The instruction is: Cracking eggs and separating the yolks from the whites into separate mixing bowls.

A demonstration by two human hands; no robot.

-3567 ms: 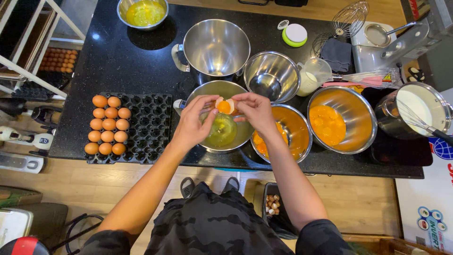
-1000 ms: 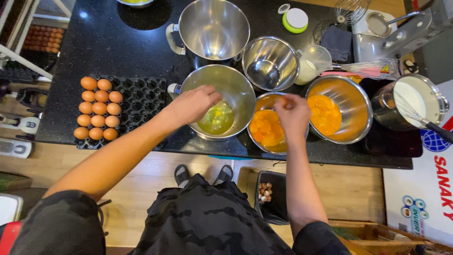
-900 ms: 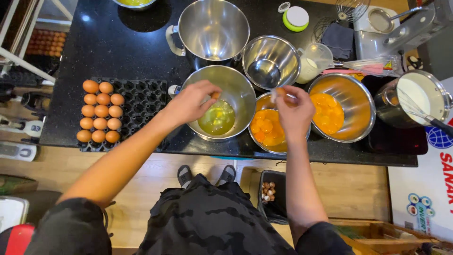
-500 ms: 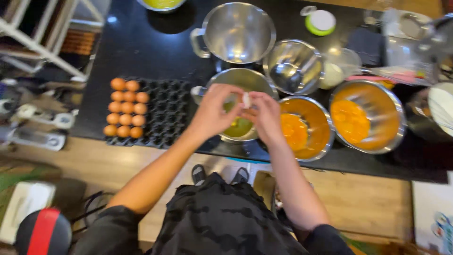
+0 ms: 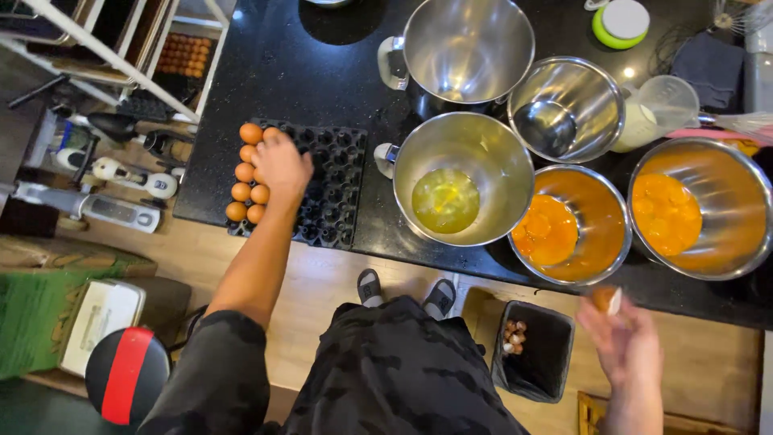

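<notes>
My left hand (image 5: 282, 165) reaches onto the black egg tray (image 5: 330, 193) and covers some of the brown eggs (image 5: 241, 192) at its left end; whether it grips one is hidden. My right hand (image 5: 626, 346) is low, off the counter edge, above the black bin (image 5: 535, 358), with an empty eggshell (image 5: 605, 300) at its fingertips. A steel bowl of egg whites (image 5: 459, 181) stands in the middle. Two steel bowls of yolks (image 5: 568, 229) (image 5: 692, 209) stand to its right.
Two empty steel bowls (image 5: 467, 52) (image 5: 564, 105), a plastic jug (image 5: 656, 113) and a green-rimmed lid (image 5: 624, 20) sit further back on the black counter (image 5: 314, 72). A round black and red stool (image 5: 125, 374) stands low left. The bin holds eggshells.
Both hands were together over the whites bowl. Now the left hand has moved left to the egg tray and the right hand has dropped down toward the bin with the shell.
</notes>
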